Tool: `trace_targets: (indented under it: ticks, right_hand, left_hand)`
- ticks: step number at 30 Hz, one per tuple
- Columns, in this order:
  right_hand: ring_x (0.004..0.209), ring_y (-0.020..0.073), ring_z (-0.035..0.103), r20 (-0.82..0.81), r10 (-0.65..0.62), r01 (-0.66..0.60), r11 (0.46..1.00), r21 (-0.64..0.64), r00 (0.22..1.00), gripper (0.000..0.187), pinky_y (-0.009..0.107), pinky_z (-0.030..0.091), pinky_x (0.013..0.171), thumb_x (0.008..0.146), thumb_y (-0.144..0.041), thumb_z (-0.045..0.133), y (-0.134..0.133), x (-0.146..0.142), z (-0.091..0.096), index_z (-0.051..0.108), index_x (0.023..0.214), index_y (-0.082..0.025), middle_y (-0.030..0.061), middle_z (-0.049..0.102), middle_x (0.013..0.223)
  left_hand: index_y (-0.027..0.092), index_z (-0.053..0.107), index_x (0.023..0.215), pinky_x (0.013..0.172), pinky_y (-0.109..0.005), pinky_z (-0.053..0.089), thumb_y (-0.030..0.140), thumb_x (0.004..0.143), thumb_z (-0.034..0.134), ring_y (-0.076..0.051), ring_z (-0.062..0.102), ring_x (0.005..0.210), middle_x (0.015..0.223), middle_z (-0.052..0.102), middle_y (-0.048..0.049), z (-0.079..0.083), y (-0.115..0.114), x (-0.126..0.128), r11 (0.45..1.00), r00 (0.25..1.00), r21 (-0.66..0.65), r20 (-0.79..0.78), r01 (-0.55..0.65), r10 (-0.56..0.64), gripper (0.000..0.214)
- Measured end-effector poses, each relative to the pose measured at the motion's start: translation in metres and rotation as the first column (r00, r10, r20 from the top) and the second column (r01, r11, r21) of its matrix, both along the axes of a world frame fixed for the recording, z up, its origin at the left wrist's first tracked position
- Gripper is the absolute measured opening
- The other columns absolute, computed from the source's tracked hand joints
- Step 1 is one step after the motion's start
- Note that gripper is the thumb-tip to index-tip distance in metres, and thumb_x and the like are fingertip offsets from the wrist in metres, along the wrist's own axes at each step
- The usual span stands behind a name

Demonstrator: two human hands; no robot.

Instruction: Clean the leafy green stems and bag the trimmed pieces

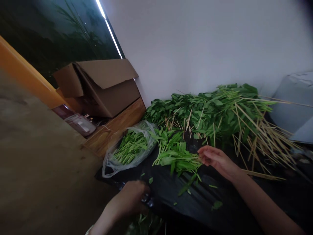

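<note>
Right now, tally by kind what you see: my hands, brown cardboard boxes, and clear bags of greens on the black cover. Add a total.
Hands: 2 (left hand, right hand)
Brown cardboard box: 1
Clear bag of greens: 1
Total: 4

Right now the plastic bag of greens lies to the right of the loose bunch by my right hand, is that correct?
Not quite: the head view shows the plastic bag of greens to the left of the loose bunch by your right hand.
</note>
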State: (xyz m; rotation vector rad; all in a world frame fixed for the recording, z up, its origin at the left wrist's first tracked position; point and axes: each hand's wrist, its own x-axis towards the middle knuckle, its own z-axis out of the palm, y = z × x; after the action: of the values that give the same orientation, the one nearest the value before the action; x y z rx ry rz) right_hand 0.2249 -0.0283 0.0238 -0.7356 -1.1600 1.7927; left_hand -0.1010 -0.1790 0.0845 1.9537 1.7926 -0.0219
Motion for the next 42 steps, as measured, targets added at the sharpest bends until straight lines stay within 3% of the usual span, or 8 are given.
trace_targets:
  ticks: [6, 14, 19, 23, 28, 35, 38, 42]
  right_hand:
    - [0.061, 0.0115, 0.057, 0.002, 0.027, -0.027, 1.0, 0.005, 1.0, 0.023, 0.023, 0.04, 0.053, 0.076, -0.04, 0.074, 0.0, 0.0, -0.004, 0.072, 0.089, -0.02, 0.0023, 0.068, 0.074]
    - [0.06, 0.012, 0.057, 0.005, 0.005, -0.005, 1.0, -0.012, 1.0, 0.026, 0.023, 0.039, 0.052, 0.073, -0.042, 0.075, 0.001, -0.001, -0.003, 0.073, 0.086, -0.019, 0.0021, 0.068, 0.072]
    - [0.06, 0.013, 0.058, 0.035, 0.023, -0.023, 1.0, 0.003, 0.999, 0.026, 0.024, 0.04, 0.052, 0.075, -0.042, 0.074, 0.001, -0.003, -0.007, 0.072, 0.087, -0.019, 0.0037, 0.069, 0.074]
    - [0.058, 0.0126, 0.057, 0.088, -0.088, 0.081, 0.993, 0.085, 0.992, 0.026, 0.025, 0.042, 0.053, 0.074, -0.042, 0.073, 0.001, -0.005, -0.007, 0.07, 0.088, -0.021, 0.0013, 0.066, 0.071]
    - [0.06, 0.0158, 0.057, 0.23, -0.468, 0.325, 0.822, 0.468, 0.853, 0.038, 0.03, 0.046, 0.055, 0.072, -0.033, 0.075, -0.004, -0.015, -0.007, 0.064, 0.108, -0.028, 0.0004, 0.066, 0.078]
    - [0.085, 0.0238, 0.064, 0.258, -0.569, 0.15, 0.571, 0.807, 0.781, 0.026, 0.038, 0.05, 0.079, 0.083, -0.022, 0.059, -0.018, -0.023, -0.013, 0.07, 0.105, -0.031, 0.0051, 0.069, 0.091]
    - [0.089, 0.0242, 0.065, 0.208, -0.638, 0.27, 0.568, 0.778, 0.742, 0.017, 0.039, 0.049, 0.083, 0.085, -0.028, 0.059, -0.013, -0.016, -0.007, 0.072, 0.097, -0.028, 0.0063, 0.07, 0.093]
    - [0.08, 0.0221, 0.066, 0.133, -0.647, 0.538, 0.715, 0.446, 0.751, 0.023, 0.037, 0.052, 0.076, 0.082, -0.04, 0.065, 0.003, -0.001, -0.003, 0.072, 0.097, -0.024, 0.0059, 0.072, 0.088]
  left_hand:
    - [0.025, 0.071, 0.085, 0.077, -0.031, 0.042, 0.033, 0.082, 0.059, -0.026, 0.064, 0.084, 0.087, 0.07, -0.0084, -0.008, 0.053, 0.018, 0.892, 0.951, 0.352, -0.017, -0.284, 0.309, 0.014]
    - [0.022, 0.069, 0.078, 0.077, -0.03, 0.043, 0.018, 0.077, 0.06, -0.024, 0.064, 0.084, 0.082, 0.069, -0.0078, -0.047, 0.081, 0.013, 0.816, 0.894, 0.377, 0.089, -0.438, 0.439, 0.009]
    - [0.021, 0.072, 0.079, 0.078, -0.026, 0.045, 0.017, 0.072, 0.069, -0.019, 0.061, 0.079, 0.081, 0.066, -0.0045, -0.017, 0.098, 0.021, 0.529, 0.74, 0.557, 0.631, -0.64, 0.231, 0.008]
    - [0.024, 0.074, 0.085, 0.086, -0.026, 0.047, 0.022, 0.075, 0.071, -0.018, 0.061, 0.086, 0.089, 0.066, -0.005, 0.006, 0.103, 0.052, 0.372, 0.688, 0.642, 0.726, -0.67, -0.016, 0.011]
    - [0.027, 0.074, 0.098, 0.091, -0.034, 0.049, 0.023, 0.085, 0.062, -0.021, 0.063, 0.091, 0.096, 0.069, -0.0073, -0.015, 0.093, 0.105, 0.518, 0.792, 0.734, 0.588, -0.438, -0.164, 0.018]
    - [0.024, 0.063, 0.121, 0.09, -0.034, 0.051, 0.016, 0.093, 0.047, -0.02, 0.064, 0.1, 0.107, 0.069, -0.0086, -0.048, 0.078, 0.156, 0.605, 0.856, 0.796, 0.325, -0.018, -0.403, 0.033]
    - [0.023, 0.06, 0.123, 0.09, -0.034, 0.052, 0.018, 0.092, 0.051, -0.02, 0.064, 0.102, 0.108, 0.069, -0.0083, -0.047, 0.074, 0.163, 0.578, 0.854, 0.816, 0.286, 0.02, -0.434, 0.032]
    - [0.021, 0.063, 0.113, 0.083, -0.032, 0.054, 0.015, 0.088, 0.057, -0.018, 0.066, 0.091, 0.1, 0.071, -0.0061, -0.05, 0.073, 0.154, 0.518, 0.867, 0.855, 0.275, -0.023, -0.415, 0.026]
